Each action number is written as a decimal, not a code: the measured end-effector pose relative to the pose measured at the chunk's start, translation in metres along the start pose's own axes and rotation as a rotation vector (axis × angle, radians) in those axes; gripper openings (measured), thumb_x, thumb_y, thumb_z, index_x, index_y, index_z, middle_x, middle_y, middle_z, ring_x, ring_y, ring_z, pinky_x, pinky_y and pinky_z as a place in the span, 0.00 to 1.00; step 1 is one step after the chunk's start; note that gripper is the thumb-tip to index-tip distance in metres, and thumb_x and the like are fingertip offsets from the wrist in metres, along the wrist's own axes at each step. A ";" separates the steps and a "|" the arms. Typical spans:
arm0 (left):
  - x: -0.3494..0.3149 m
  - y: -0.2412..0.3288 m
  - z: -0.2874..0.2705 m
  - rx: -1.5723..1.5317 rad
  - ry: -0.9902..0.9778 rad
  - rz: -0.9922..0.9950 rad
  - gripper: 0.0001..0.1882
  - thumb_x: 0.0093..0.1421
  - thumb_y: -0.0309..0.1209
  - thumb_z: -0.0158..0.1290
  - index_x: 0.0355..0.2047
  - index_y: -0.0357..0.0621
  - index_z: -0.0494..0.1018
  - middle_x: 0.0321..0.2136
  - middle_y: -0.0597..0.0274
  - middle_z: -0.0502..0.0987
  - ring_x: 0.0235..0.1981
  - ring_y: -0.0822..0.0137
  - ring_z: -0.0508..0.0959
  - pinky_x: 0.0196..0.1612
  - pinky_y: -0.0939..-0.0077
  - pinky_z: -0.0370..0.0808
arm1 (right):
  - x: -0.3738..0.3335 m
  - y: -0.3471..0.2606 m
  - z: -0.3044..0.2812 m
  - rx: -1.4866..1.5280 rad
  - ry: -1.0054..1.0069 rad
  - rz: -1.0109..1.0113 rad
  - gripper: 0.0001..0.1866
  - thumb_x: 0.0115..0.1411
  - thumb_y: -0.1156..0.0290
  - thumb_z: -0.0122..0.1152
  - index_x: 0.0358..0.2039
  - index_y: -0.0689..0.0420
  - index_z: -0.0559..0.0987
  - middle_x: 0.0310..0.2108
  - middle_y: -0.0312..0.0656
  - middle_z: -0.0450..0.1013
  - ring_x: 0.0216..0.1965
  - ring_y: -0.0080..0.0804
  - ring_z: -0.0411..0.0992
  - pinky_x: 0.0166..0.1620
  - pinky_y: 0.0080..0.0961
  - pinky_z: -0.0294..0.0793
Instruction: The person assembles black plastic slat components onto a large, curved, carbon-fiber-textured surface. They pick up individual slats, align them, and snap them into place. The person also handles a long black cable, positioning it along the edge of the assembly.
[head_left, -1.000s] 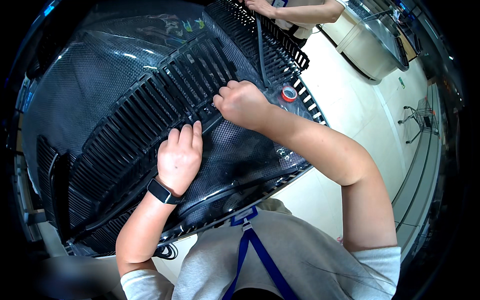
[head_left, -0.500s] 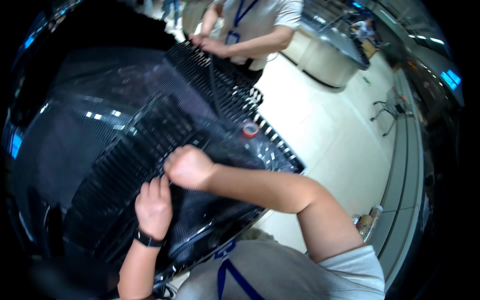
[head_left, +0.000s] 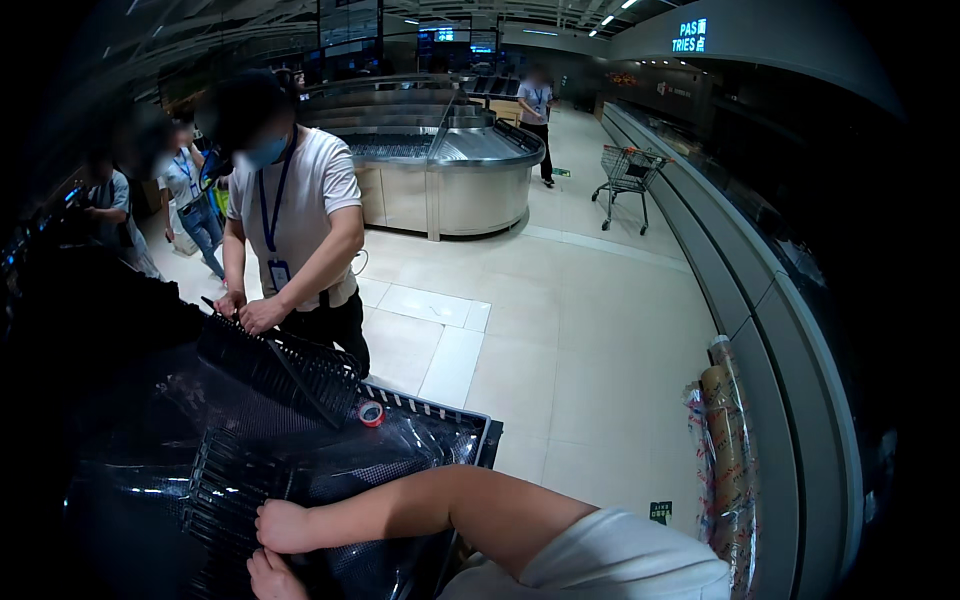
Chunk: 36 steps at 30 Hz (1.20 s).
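A black slotted plastic rack point(head_left: 226, 478) lies on the dark table surface in front of me. My right hand point(head_left: 285, 527) is closed in a fist at its right edge, and the fingertips are turned away from view. Just below it, my left hand point(head_left: 275, 577) has its fingers bent against the same edge; the picture's lower rim cuts off the rest. Farther off, a second black slotted rack point(head_left: 285, 365) is held along its far edge by a co-worker's hands point(head_left: 262, 314). A red roll of tape point(head_left: 371, 413) sits beside that rack.
Glossy plastic film point(head_left: 420, 440) covers part of the table, whose slotted edge point(head_left: 430, 403) borders the pale floor. A rounded display counter point(head_left: 480, 195) and a shopping cart point(head_left: 632, 178) stand beyond. Wrapped rolls point(head_left: 727, 450) lean by the right-hand counter. Other people are at the back left.
My view has swung up toward the room, so both hands and the rack sit lower in the picture. The hands stay together at the rack's edge. The co-worker still holds the other rack.
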<state>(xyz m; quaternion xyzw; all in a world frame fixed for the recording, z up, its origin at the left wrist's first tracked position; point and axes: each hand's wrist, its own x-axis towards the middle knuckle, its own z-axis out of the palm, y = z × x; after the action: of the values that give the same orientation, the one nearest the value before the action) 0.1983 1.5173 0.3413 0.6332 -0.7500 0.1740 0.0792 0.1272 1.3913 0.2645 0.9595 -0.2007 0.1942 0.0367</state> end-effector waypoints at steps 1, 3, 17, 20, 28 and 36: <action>0.001 -0.001 -0.002 -0.020 -0.019 0.011 0.07 0.56 0.24 0.42 0.33 0.38 0.69 0.32 0.53 0.72 0.34 0.56 0.72 0.37 0.67 0.72 | 0.002 -0.001 0.002 -0.010 -0.006 0.002 0.08 0.45 0.64 0.54 0.19 0.53 0.78 0.22 0.33 0.73 0.29 0.32 0.70 0.32 0.30 0.68; 0.002 0.000 -0.004 -0.047 -0.042 0.016 0.08 0.56 0.25 0.43 0.35 0.36 0.69 0.32 0.52 0.72 0.34 0.55 0.72 0.38 0.66 0.72 | 0.003 0.000 0.006 -0.024 -0.018 0.017 0.08 0.45 0.65 0.54 0.18 0.53 0.78 0.21 0.34 0.73 0.29 0.33 0.71 0.31 0.28 0.69; -0.006 -0.007 -0.009 0.095 0.135 0.087 0.07 0.57 0.30 0.47 0.33 0.44 0.73 0.23 0.61 0.71 0.28 0.58 0.72 0.30 0.65 0.69 | 0.006 0.000 0.006 0.025 -0.028 0.040 0.08 0.46 0.65 0.54 0.20 0.54 0.79 0.23 0.36 0.74 0.30 0.34 0.72 0.34 0.30 0.70; -0.007 -0.009 -0.004 -0.018 0.129 0.069 0.06 0.57 0.29 0.47 0.32 0.42 0.73 0.23 0.59 0.71 0.28 0.57 0.72 0.31 0.64 0.69 | 0.006 -0.003 0.000 0.002 -0.082 0.043 0.08 0.46 0.66 0.54 0.21 0.53 0.79 0.24 0.36 0.74 0.33 0.34 0.71 0.36 0.31 0.70; -0.011 -0.007 -0.011 -0.151 0.026 -0.005 0.06 0.58 0.26 0.46 0.31 0.35 0.71 0.27 0.49 0.73 0.30 0.51 0.72 0.34 0.62 0.71 | 0.015 -0.024 -0.026 0.088 -0.214 0.092 0.10 0.45 0.64 0.58 0.24 0.54 0.83 0.25 0.41 0.78 0.29 0.37 0.77 0.29 0.34 0.75; -0.028 -0.012 -0.012 -0.167 0.023 -0.048 0.13 0.60 0.34 0.48 0.39 0.38 0.73 0.32 0.49 0.76 0.34 0.52 0.74 0.38 0.63 0.72 | 0.023 -0.025 -0.027 0.088 -0.300 0.098 0.07 0.48 0.69 0.56 0.23 0.53 0.83 0.26 0.41 0.78 0.29 0.35 0.76 0.29 0.34 0.74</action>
<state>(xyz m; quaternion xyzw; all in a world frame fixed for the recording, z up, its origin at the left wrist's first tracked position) 0.2142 1.5462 0.3452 0.6401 -0.7456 0.1161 0.1445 0.1466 1.4101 0.2985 0.9675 -0.2416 0.0589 -0.0450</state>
